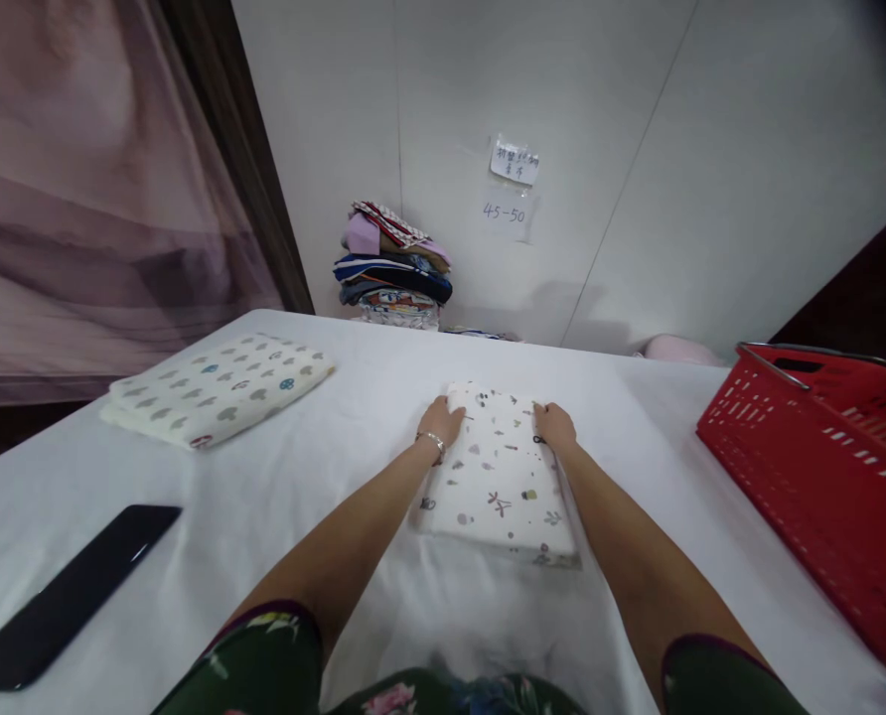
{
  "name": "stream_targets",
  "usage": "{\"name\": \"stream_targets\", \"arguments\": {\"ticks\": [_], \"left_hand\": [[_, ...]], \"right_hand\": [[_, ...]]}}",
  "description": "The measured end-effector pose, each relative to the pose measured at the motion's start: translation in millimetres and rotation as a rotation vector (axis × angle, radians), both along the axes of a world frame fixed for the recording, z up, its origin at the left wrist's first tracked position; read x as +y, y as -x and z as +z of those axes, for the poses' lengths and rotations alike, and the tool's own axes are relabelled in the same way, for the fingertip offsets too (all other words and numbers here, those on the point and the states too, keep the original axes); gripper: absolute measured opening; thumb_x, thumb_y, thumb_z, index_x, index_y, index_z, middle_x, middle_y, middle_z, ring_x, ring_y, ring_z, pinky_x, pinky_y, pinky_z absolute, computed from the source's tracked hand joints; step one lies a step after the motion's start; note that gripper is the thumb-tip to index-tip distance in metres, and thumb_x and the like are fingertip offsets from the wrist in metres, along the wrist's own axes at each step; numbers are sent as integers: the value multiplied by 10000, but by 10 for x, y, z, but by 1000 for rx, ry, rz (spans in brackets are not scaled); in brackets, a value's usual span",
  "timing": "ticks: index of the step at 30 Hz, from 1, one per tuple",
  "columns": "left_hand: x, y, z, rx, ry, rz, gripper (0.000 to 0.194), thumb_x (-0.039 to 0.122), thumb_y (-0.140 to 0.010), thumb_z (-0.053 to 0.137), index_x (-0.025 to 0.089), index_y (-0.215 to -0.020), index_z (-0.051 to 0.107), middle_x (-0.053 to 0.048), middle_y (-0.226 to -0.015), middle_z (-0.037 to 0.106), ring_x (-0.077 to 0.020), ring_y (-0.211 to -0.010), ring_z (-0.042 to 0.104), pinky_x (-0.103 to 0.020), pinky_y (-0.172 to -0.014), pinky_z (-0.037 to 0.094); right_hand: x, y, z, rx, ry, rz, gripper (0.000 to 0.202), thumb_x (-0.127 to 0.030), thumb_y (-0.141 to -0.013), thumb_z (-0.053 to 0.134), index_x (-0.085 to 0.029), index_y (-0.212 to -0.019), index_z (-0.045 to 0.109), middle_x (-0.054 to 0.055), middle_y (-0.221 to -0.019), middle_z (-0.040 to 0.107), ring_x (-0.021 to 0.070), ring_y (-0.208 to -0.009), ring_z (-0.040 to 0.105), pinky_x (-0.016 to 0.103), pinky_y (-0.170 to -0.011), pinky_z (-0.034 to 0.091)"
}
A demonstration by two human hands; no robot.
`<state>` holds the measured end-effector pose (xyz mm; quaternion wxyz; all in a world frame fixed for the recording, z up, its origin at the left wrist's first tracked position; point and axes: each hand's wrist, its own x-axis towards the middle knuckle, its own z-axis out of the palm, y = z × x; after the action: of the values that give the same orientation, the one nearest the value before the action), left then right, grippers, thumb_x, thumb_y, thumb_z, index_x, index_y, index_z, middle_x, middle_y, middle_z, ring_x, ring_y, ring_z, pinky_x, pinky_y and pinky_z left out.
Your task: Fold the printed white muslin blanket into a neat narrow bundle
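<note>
A white cloth [495, 477] printed with small grey, pink and yellow figures lies folded into a rectangle on the white-covered table. My left hand [441, 422], with a bracelet at the wrist, grips its left edge near the far corner. On the opposite side my right hand [557, 427] is closed on the right edge, level with the left one. The fingertips rest partly on top of the cloth; the thumbs are mostly hidden. Off to the left lies another folded cloth [223, 387], cream with grey mushroom-like shapes.
A black phone-like slab [71, 596] lies at the near left of the table [279, 497]. The red plastic basket [822, 477] stands on the right. Behind the far edge rises a stack of folded fabrics [394, 263] against the wall, below paper notes [514, 162].
</note>
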<state>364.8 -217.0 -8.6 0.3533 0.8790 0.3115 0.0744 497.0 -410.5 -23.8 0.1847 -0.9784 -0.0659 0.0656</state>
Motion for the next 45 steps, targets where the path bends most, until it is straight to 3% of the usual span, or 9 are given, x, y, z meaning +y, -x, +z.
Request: {"name": "stream_targets", "arguments": {"ticks": [7, 12, 16, 19, 27, 32, 37, 42, 45], "left_hand": [[189, 22, -11, 161, -124, -59, 489, 362, -858, 443, 87, -1263, 432, -211, -1301, 484, -290, -1208, 462, -374, -967, 368], [-5, 179, 82, 110, -268, -162, 585, 432, -865, 411, 146, -1367, 322, -145, -1459, 306, -269, -1346, 255, -416, -1078, 223], [-384, 463, 11, 88, -429, -516, 689, 573, -844, 347, 178, -1407, 292, -79, -1524, 142, -254, -1401, 50, -481, -1121, 29], [-590, 605, -113, 154, -442, -685, 742, 630, -839, 256, 172, -1423, 269, -82, -1526, 99, -272, -1402, 3, -521, -1108, -30], [-621, 612, -132, 177, -460, -697, 740, 615, -850, 198, 168, -1439, 225, -77, -1528, 75, -270, -1402, -11, -522, -1106, -47], [-635, 626, -107, 170, -459, -694, 740, 613, -849, 217, 169, -1440, 220, -83, -1526, 92, -274, -1401, 6, -527, -1106, -29], [-635, 609, -125, 185, -481, -694, 728, 608, -849, 229, 190, -1445, 200, -76, -1524, 107, -269, -1402, 20, -530, -1104, -23], [-587, 580, -94, 193, -472, -707, 685, 571, -849, 297, 196, -1422, 271, -69, -1522, 134, -263, -1400, 62, -520, -1111, 36], [-470, 602, -22, 112, -459, -613, 600, 525, -859, 349, 208, -1368, 377, -62, -1507, 208, -245, -1393, 130, -495, -1116, 99]], "right_hand": [[137, 63, -46, 3, 5, 29, 406, -402, -926, 306, -136, -1073, 576, 162, -1059, 621, 245, -980, 586, 324, -776, 436], [123, 91, 68, -52, 8, 75, 442, -384, -921, 305, -101, -1171, 534, 181, -1138, 587, 269, -1052, 548, 358, -850, 421], [176, 250, 117, -246, 15, 216, 582, -400, -929, 287, -85, -1415, 228, 146, -1474, 234, 245, -1359, 159, 386, -1076, 182], [225, 361, 24, -246, 92, 381, 671, -498, -918, 254, -91, -1442, 161, 111, -1516, 82, 240, -1383, -16, 452, -1099, 37], [217, 390, -77, -64, 136, 338, 690, -527, -903, 240, -104, -1444, 172, 89, -1517, 69, 235, -1383, 8, 509, -1087, 37], [119, 707, -29, -180, 111, 400, 665, -509, -911, 268, -92, -1427, 224, 121, -1510, 105, 244, -1382, 14, 487, -1086, 22], [52, 1018, 61, -58, 58, 454, 598, -476, -916, 303, -124, -1400, 301, 122, -1497, 175, 256, -1376, 95, 505, -1080, 68], [-132, 1352, 47, -87, -150, 464, 586, -452, -889, 394, -130, -1377, 361, 125, -1484, 218, 237, -1379, 108, 461, -1104, 48], [-350, 1512, -89, -33, -477, 307, 622, -447, -841, 466, -141, -1375, 373, 98, -1493, 195, 217, -1380, 118, 419, -1120, 98]]}}
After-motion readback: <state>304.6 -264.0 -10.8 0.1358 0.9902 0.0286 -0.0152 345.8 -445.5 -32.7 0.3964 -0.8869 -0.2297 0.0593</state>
